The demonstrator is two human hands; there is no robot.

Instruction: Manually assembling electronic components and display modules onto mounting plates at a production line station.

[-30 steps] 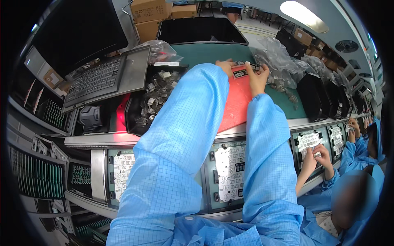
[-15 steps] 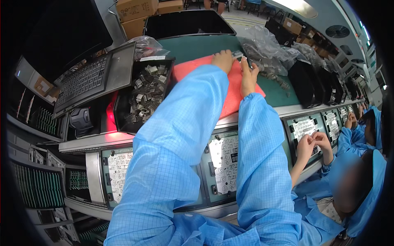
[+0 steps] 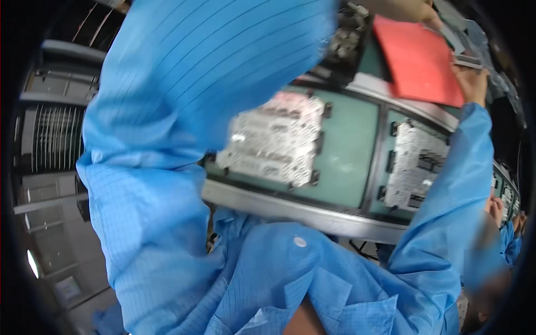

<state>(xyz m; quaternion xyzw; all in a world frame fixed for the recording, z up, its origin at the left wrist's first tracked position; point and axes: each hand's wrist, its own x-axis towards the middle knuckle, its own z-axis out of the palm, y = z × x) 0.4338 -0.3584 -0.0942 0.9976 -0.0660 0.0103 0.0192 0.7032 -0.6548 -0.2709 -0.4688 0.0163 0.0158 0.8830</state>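
My left arm reaches up across the picture. Only part of my left hand (image 3: 430, 15) shows, blurred at the top edge beyond the pink foam sheet (image 3: 416, 61); its fingers do not show clearly. My right hand (image 3: 473, 84) is at the right edge of that sheet, with its fingers closed around a flat grey rectangular piece (image 3: 468, 61). A pale strip-like thing (image 3: 455, 38) lies between the two hands; which hand touches it I cannot tell.
Below the hands runs a metal-edged line (image 3: 312, 215) with white perforated panels (image 3: 273, 139) on green pallets (image 3: 349, 151). A black bin (image 3: 340, 61) of small metal parts stands left of the foam. Clear plastic bags (image 3: 486, 47) lie at right. A co-worker's hand (image 3: 494, 209) is further right.
My view has swung down and left, so the hands now appear at the upper right. Both hands stay near the far part of the pink foam; the flat grey piece shows more plainly.
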